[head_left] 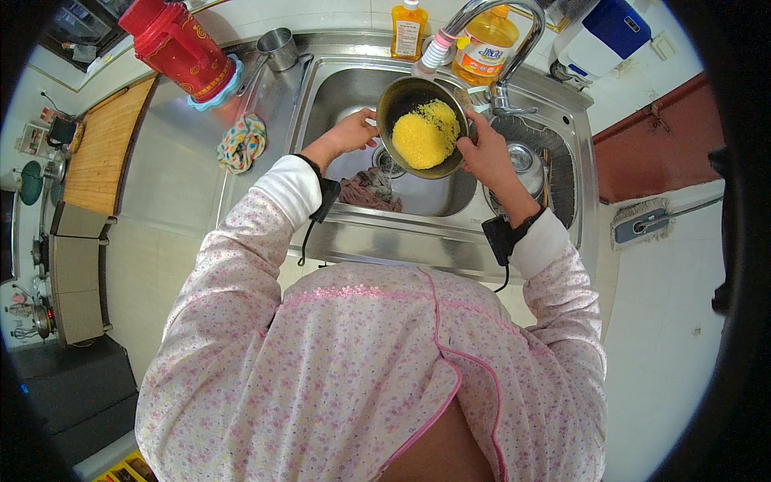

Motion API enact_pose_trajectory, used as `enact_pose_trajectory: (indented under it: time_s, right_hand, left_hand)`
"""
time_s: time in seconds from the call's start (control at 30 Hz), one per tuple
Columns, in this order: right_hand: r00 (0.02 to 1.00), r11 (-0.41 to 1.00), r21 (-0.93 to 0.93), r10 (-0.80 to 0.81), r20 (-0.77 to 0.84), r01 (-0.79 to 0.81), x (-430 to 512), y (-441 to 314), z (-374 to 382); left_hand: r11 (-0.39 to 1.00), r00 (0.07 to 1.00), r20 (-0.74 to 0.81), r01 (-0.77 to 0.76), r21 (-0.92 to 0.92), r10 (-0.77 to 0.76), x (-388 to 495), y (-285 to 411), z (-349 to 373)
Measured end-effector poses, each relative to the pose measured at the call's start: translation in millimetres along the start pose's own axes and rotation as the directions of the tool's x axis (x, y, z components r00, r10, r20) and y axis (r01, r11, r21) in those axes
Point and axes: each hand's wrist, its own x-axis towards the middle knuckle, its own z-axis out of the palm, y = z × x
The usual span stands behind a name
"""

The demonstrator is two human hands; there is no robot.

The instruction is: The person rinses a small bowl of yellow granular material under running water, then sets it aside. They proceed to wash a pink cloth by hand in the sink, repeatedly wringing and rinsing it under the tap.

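Observation:
A round metal bowl with yellow grains in it is held over the left basin of a stainless steel sink. My left hand touches the bowl's left rim with its fingertips. On the bowl's right side, my right hand grips the rim between thumb and fingers. The grains lie mostly in a mound towards the bowl's lower side. Just above the bowl is the faucet's pink and white spout end. Below, a wet brown cloth lies in the basin near the drain.
The right basin has a wire basket with a glass lid or bowl. Bottles of yellow liquid and orange liquid stand behind the sink. On the left are a red thermos, a metal cup and a dotted cloth.

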Motion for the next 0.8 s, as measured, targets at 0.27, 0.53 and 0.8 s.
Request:
enact_pose_trajectory:
  time_s: [0.27,0.53,0.8]
  right_hand:
    - [0.999,0.994,0.099,0.045,0.025,-0.047,0.6,5.7,1.1]
    - [0.938,0.757,0.567,0.182,0.296,-0.326,-1.9,33.3,14.1]
    - [0.921,0.778,0.535,0.142,0.362,-0.330,4.8,19.2,31.0]
  left_hand:
    - [1.000,1.000,-0.004,-0.016,0.001,0.016,-1.1,2.6,-3.9]
    - [0.976,0.995,0.075,0.083,-0.201,-0.069,-25.2,9.2,-8.6]
    - [0.980,0.994,-0.097,0.029,-0.197,-0.049,-44.5,-13.3,-10.7]
